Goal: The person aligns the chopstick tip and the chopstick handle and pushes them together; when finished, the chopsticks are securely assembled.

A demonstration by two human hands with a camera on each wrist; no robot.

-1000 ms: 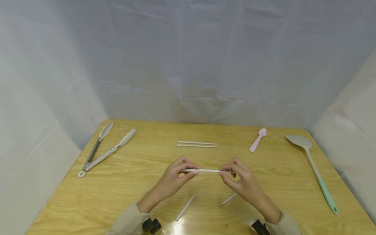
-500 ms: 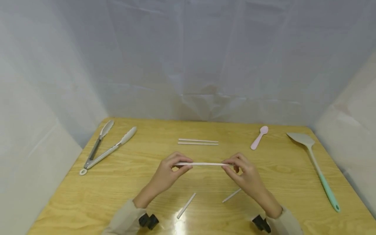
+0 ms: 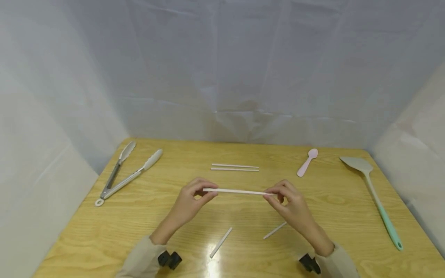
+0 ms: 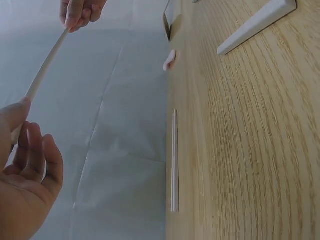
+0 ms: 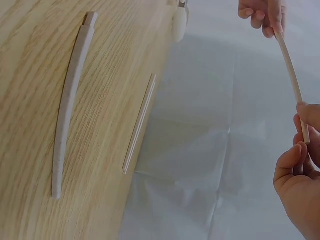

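A pale, thin chopstick [image 3: 240,191] lies level in the air over the table, spanning both hands. My left hand [image 3: 185,202] pinches it near its left end between thumb and fingers. Thumb and fingers of my right hand [image 3: 291,202] pinch the right end, partly covering it. Below the hands, two short pale stick pieces lie on the tabletop: a left piece [image 3: 221,242] and a right piece [image 3: 274,230], the latter partly behind my right wrist. A narrower tip [image 5: 91,19] shows on one piece in the right wrist view.
Beyond the hands, a pair of pale chopsticks [image 3: 235,168] lies side by side. Open tongs [image 3: 121,185] lie at left on the wooden table [image 3: 104,239]. A pink spoon [image 3: 307,163] and a green-handled spatula [image 3: 377,200] lie at right. Pale sheeting [image 3: 243,69] surrounds the table.
My left hand has slid leftward toward the chopstick's left end, so more of it shows between the hands. Both hands appear slightly higher in the head view. The right hand keeps its pinch.
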